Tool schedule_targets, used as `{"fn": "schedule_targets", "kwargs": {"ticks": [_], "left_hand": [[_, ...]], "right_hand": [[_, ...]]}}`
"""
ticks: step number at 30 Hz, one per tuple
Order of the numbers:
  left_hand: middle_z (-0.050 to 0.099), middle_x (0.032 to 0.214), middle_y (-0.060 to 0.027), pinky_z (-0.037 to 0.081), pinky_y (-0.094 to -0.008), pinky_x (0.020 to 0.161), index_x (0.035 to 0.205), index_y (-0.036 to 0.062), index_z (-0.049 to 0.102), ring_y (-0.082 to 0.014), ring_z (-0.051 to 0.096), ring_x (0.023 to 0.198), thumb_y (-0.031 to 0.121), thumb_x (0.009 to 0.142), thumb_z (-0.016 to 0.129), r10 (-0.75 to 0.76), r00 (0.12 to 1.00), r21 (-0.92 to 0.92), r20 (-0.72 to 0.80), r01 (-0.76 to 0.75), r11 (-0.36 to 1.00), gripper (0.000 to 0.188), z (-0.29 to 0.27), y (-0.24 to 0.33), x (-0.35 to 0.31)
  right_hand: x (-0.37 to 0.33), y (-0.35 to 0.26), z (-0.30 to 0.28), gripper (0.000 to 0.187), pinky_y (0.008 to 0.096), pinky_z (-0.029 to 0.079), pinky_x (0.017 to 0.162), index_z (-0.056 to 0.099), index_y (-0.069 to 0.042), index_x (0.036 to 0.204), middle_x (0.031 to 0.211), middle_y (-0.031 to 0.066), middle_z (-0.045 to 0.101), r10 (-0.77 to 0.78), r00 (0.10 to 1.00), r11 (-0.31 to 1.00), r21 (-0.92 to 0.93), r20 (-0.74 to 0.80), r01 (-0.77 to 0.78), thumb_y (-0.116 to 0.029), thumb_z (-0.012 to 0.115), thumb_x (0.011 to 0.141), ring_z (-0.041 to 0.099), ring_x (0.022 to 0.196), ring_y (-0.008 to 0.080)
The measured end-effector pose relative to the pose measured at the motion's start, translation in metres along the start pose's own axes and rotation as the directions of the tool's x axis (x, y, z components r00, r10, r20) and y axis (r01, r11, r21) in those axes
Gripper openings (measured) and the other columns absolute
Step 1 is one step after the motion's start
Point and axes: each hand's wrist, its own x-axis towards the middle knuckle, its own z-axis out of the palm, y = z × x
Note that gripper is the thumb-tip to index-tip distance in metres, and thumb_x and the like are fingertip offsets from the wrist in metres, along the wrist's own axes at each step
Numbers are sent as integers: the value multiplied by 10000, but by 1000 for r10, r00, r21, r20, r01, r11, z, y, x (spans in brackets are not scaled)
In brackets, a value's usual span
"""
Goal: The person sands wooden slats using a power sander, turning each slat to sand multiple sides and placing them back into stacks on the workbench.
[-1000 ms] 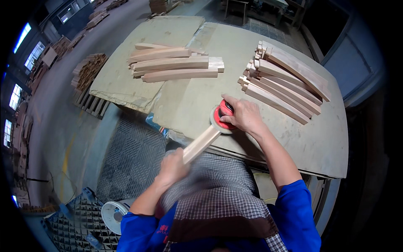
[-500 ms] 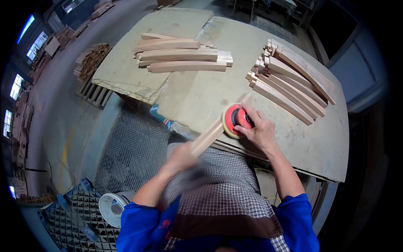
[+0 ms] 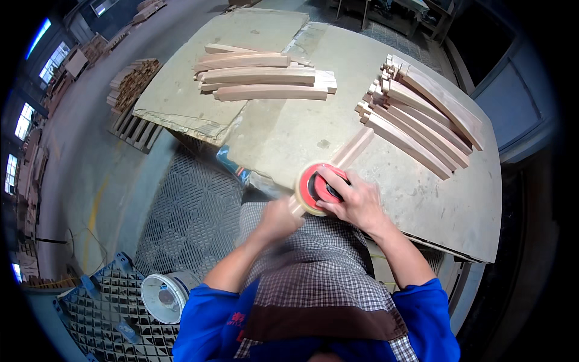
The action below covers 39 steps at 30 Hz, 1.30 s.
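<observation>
My right hand [image 3: 357, 202] is closed round a red and black orbital sander [image 3: 323, 184], whose round pad rests on a pale wooden strip [image 3: 354, 148]. The strip lies slantwise across the near edge of the worktable, its far end on the tabletop. Its near end is gripped by my left hand [image 3: 279, 218], slightly smeared by motion, just short of the sander. The sander covers the middle of the strip.
On the worktable [image 3: 289, 136], a stack of curved wooden pieces [image 3: 259, 76] lies at the back left, and a pile of tenoned pieces [image 3: 416, 114] at the right. A white bucket [image 3: 163, 300] stands low at the left, near a pallet of wood [image 3: 134, 87] farther off.
The sander has slid along the strip toward my left hand, uncovering the far end. My left hand has shifted a little right, and the strip has moved slightly with it.
</observation>
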Motion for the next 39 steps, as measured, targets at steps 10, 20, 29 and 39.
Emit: {"fn": "schedule_targets", "kwargs": {"ticks": [10,20,29,39], "left_hand": [[648,931,-221,528,-397,711,1034,-31,598,-335,645,833,338,819,669,197,932,78,-304,-181,980,433,17,-13,-29],[603,693,-95,451,-309,532,856,5,608,-193,561,570,237,922,512,46,987,-530,-154,-122,840,260,51,-74,-52],[583,712,-35,402,-229,498,882,6,613,-108,508,550,225,973,517,-21,983,-719,-185,-120,684,256,42,-49,-50],[491,643,48,333,-215,445,857,79,577,-65,453,529,270,977,499,310,930,-382,-197,-364,849,239,31,-43,-53]], "right_hand": [[-68,39,-10,760,384,561,665,611,-205,1289,902,137,647,260,947,964,0,-187,-264,-238,891,583,677,768,308],[19,4,-16,701,449,547,744,581,-217,1324,951,205,678,345,928,936,-120,141,-330,-341,833,682,679,828,373],[26,-42,-4,583,466,554,607,620,-204,1267,853,226,657,7,998,999,52,69,-11,-311,780,716,675,687,392],[-10,-39,-6,628,417,560,643,628,-236,1268,979,179,641,-91,996,983,161,4,89,-286,839,678,681,791,359]]}}
